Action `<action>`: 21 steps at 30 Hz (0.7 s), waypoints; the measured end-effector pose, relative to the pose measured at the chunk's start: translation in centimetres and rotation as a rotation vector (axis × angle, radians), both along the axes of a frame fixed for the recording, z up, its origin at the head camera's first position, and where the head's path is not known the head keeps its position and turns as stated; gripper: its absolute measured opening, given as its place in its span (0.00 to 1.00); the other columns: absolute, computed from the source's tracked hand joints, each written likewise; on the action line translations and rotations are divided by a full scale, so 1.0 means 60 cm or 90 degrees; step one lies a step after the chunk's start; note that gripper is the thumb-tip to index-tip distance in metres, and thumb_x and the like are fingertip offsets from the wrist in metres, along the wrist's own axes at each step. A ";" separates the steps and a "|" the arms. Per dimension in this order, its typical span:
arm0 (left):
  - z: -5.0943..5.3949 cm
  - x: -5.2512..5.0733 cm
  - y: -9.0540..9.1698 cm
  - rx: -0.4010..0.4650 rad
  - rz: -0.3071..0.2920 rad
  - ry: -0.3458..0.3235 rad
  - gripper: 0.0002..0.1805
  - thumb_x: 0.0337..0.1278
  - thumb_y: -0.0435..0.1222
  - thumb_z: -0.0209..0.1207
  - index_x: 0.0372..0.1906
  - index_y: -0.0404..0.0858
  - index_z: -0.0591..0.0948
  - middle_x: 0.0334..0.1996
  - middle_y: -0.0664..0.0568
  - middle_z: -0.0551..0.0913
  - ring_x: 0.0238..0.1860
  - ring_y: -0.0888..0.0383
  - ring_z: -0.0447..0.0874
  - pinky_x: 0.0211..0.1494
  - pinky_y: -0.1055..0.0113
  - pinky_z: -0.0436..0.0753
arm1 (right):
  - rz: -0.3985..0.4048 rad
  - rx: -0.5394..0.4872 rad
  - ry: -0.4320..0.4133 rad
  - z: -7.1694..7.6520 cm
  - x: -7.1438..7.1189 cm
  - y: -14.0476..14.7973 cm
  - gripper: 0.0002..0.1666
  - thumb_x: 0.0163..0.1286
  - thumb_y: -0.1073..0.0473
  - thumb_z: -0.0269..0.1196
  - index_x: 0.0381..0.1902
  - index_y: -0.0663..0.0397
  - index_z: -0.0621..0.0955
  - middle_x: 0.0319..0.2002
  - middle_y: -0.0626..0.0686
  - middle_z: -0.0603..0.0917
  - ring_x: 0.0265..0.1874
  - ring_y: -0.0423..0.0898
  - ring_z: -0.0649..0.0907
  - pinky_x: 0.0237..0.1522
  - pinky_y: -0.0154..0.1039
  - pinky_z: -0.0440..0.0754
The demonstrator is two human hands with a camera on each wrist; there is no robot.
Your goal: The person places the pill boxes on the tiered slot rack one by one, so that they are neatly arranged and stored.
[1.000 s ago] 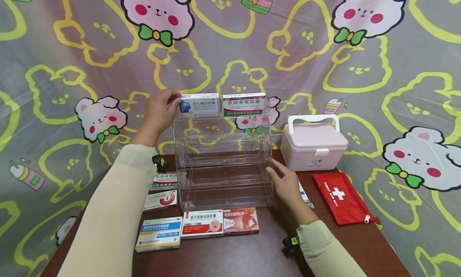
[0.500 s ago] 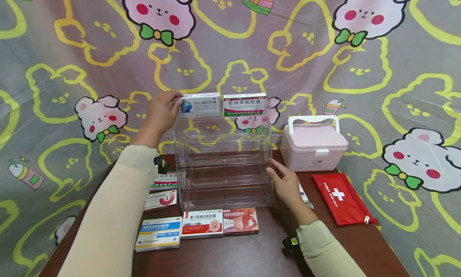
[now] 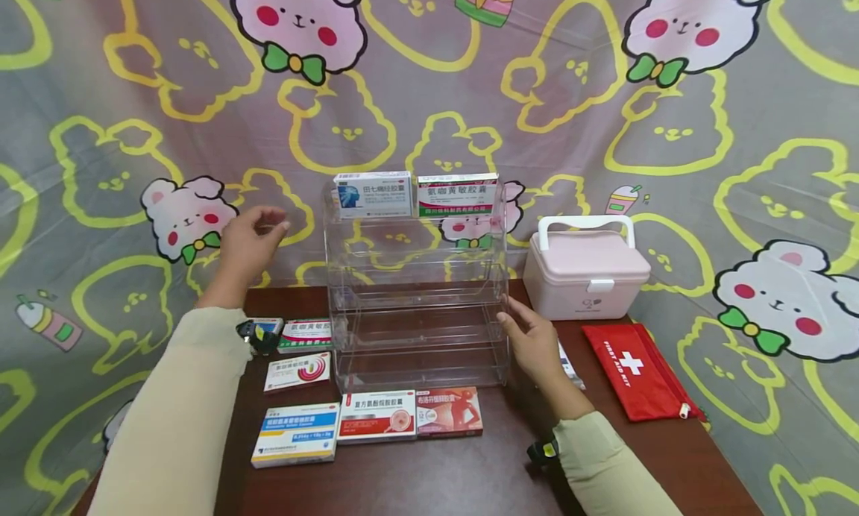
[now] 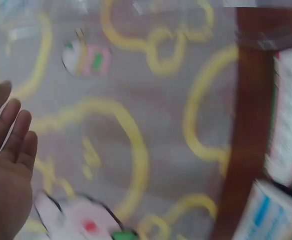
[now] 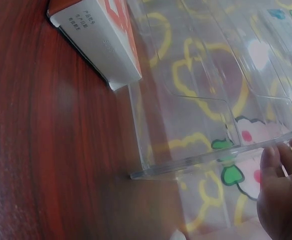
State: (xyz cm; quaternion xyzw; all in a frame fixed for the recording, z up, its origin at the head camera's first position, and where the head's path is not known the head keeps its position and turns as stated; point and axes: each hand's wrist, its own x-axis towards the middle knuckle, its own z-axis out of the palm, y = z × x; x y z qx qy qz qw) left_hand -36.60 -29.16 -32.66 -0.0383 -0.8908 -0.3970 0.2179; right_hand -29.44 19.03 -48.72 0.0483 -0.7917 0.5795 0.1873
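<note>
A clear acrylic tiered display rack (image 3: pixel 419 337) stands on the table. Its top tier carries a white-and-blue medicine box (image 3: pixel 373 194) beside a green-and-red medicine box (image 3: pixel 458 196). My left hand (image 3: pixel 250 249) hangs in the air left of the rack, apart from it. In the left wrist view the fingers (image 4: pixel 16 135) are loosely extended and hold nothing. With thumb and fingers, my right hand (image 3: pixel 533 344) grips the rack's right side edge. The right wrist view shows that hand (image 5: pixel 286 185) at the clear edge, partly cut off by the frame.
In front of the rack lie a blue-and-yellow box (image 3: pixel 295 435), a red-and-white box (image 3: pixel 378 417) and a reddish box (image 3: pixel 450 411). More medicine boxes (image 3: pixel 298 370) lie left. A pink case (image 3: pixel 585 274) and red first aid pouch (image 3: pixel 637 370) are right. A patterned curtain hangs behind.
My left hand has let go of the white-and-blue medicine box on the top tier and moved left and down. The right hand stays at the rack's side.
</note>
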 end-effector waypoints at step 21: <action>-0.243 0.084 -0.229 -0.054 0.026 -0.262 0.40 0.73 0.42 0.70 0.80 0.29 0.68 0.78 0.23 0.67 0.76 0.20 0.65 0.73 0.26 0.73 | 0.006 -0.021 0.008 -0.002 -0.001 -0.001 0.25 0.78 0.58 0.71 0.70 0.55 0.85 0.67 0.53 0.87 0.54 0.22 0.84 0.57 0.18 0.80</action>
